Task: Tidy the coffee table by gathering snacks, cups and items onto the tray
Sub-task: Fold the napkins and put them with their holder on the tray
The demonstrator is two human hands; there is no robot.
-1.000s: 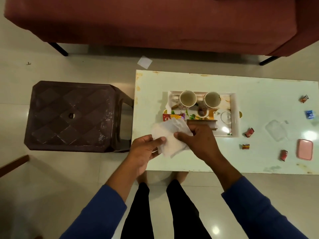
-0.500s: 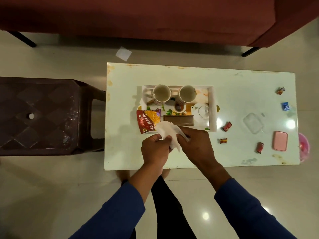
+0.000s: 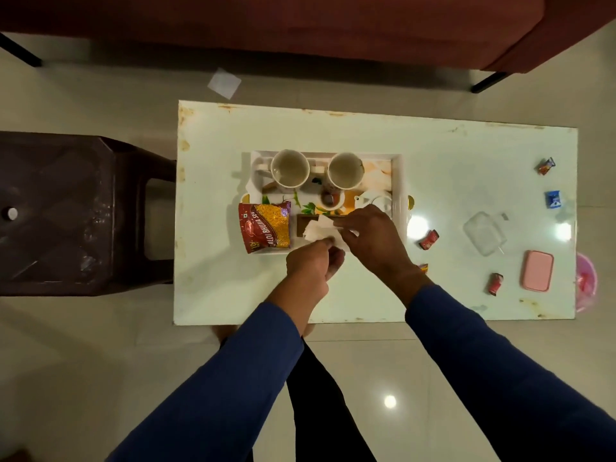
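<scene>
— Where are your hands?

— Both reach in from 6 o'clock over the near edge of the counter (image 3: 433, 155), blue sleeves to the wrists. Your left hand (image 3: 311, 265) comes up from 7 o'clock with the knuckles up and the wrist bent slightly toward 1 o'clock; its fingers (image 3: 325, 242) are curled together, pinching the near edge of a white tissue (image 3: 321, 230). Your right hand (image 3: 373, 240) angles in from 4 o'clock, palm down; its fingers (image 3: 346, 223) are drawn together on the far part of the same tissue. The two hands nearly touch.

— And the tissue itself?

— It is crumpled between your hands, over the near half of the white tray (image 3: 398, 181), just above a dark brown box (image 3: 303, 225) lying in the tray.

— What else sits in the tray?

— Two empty mugs (image 3: 289, 169) side by side at the 12 o'clock edge, a small brown bowl (image 3: 328, 198) between them and your hands, and a red-and-yellow sev packet (image 3: 265, 226) at 9 o'clock of the tissue.

— Anything left on the counter?

— Toward 3 o'clock: a red candy (image 3: 429, 239) just beside the tray, another red candy (image 3: 495, 283), a blue candy (image 3: 554, 199), a clear plastic lid (image 3: 485, 233) and a pink container (image 3: 537, 275).
</scene>
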